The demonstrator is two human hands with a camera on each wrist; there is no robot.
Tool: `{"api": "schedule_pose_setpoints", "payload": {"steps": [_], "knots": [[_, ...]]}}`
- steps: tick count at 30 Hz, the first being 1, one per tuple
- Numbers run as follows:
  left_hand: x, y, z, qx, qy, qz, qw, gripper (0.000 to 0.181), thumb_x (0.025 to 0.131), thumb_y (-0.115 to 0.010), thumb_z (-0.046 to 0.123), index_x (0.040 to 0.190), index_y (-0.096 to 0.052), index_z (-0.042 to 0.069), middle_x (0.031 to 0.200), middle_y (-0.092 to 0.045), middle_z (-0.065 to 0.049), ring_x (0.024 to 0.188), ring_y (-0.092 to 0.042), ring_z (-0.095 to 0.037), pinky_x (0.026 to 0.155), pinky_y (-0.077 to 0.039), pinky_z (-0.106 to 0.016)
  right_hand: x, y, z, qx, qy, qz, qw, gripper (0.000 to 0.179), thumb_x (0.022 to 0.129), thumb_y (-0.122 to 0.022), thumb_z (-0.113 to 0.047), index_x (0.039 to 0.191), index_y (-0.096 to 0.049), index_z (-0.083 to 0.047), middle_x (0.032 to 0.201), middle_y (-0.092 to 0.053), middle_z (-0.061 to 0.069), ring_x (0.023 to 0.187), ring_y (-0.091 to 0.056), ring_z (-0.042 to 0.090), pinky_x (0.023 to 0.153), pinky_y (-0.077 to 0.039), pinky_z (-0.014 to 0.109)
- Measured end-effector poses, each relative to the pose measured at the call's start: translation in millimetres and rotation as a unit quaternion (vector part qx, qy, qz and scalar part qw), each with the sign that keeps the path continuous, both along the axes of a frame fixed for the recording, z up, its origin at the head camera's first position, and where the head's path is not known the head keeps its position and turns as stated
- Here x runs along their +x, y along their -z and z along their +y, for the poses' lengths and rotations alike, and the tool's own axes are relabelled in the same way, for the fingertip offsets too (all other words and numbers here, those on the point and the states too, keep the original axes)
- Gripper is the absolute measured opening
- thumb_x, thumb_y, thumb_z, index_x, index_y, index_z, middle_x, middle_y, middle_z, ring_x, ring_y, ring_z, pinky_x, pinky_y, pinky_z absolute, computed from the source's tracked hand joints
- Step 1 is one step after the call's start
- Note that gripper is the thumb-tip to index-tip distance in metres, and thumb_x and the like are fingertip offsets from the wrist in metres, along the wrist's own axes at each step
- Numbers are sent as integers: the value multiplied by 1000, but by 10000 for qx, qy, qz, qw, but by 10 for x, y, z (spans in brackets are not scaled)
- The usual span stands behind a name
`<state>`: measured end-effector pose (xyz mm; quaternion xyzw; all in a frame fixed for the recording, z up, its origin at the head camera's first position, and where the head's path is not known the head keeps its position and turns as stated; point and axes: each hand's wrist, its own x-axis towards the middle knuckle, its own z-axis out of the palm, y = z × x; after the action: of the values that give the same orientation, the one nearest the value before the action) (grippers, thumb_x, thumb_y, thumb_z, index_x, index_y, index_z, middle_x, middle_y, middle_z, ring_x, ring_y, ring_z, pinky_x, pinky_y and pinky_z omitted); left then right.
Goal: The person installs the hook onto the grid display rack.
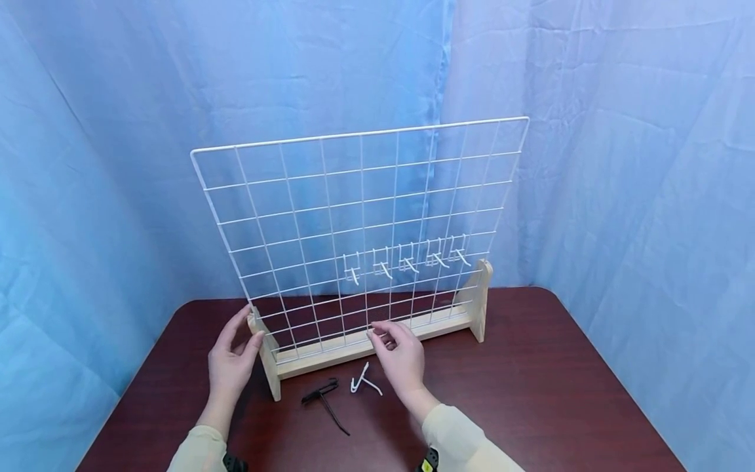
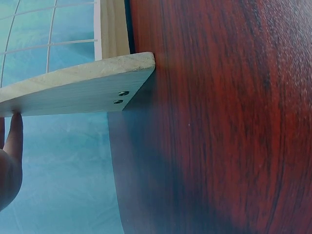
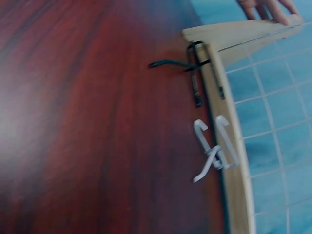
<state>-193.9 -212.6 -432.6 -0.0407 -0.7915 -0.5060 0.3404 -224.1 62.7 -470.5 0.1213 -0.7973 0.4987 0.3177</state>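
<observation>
A white wire grid panel (image 1: 362, 135) stands in a wooden base with a side support at each end. Beside the left wooden support (image 1: 270, 360) is my left hand (image 1: 231, 359), thumb and fingers spread, fingertips touching its outer side and edge. My right hand (image 1: 401, 357) is raised just in front of the grid's lower part, its fingers loosely bent; I see nothing between them. On the table before the base lie a black hook (image 1: 326, 396) and a white hook (image 1: 365, 380). Several white hooks (image 1: 408, 262) hang in a row on the grid. The right wrist view hides my right hand.
The dark red wooden table (image 1: 548, 393) has rounded back corners. Light blue curtains (image 1: 619, 164) surround it at the back and sides. The right wooden support (image 1: 482, 301) holds the grid's far end. Screw heads (image 2: 123, 93) show on the left support's outer face.
</observation>
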Motion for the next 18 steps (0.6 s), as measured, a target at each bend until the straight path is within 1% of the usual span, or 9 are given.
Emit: {"api": "schedule_pose_setpoints", "payload": {"steps": [3, 6, 11, 15, 18], "knots": [[12, -16, 4, 21, 30, -15, 10000, 54, 82, -70, -16, 134, -56, -5, 126, -61, -25, 107, -50, 13, 82, -44, -6, 15, 91, 44, 50, -58, -21, 10000, 17, 80, -82, -6, 96, -77, -9, 85, -69, -5, 69, -63, 7, 59, -54, 20], [15, -26, 7, -5, -1, -61, 10000, 54, 83, -70, -16, 134, -56, -5, 126, -61, -25, 107, -50, 13, 81, -44, -5, 18, 178, 85, 170, -63, -63, 9998, 18, 79, -82, -6, 96, -77, -11, 84, -70, -6, 69, -62, 7, 59, -54, 20], [14, -34, 12, -17, -20, -68, 10000, 54, 82, -70, -16, 134, -56, -5, 126, -61, -25, 107, -49, 14, 81, -44, -6, 40, 303, 142, 436, -53, -200, 9988, 21, 78, -84, -8, 98, -78, -12, 83, -71, -7, 71, -62, 11, 59, -54, 23], [13, -33, 10, -7, -28, -74, 10000, 54, 82, -70, -15, 134, -56, -5, 125, -61, -25, 107, -50, 13, 81, -45, -6, 80, 379, 172, 693, -75, -392, 9968, 23, 79, -84, -12, 100, -78, -12, 86, -72, -7, 82, -63, 13, 70, -54, 29], [19, -29, 8, -10, -46, -93, 9999, 54, 83, -70, -15, 134, -56, -5, 126, -61, -24, 107, -50, 12, 81, -45, -6, 109, 440, 188, 851, -70, -558, 9948, 25, 78, -85, -15, 102, -78, -13, 88, -72, -8, 88, -62, 13, 78, -52, 31]]}}
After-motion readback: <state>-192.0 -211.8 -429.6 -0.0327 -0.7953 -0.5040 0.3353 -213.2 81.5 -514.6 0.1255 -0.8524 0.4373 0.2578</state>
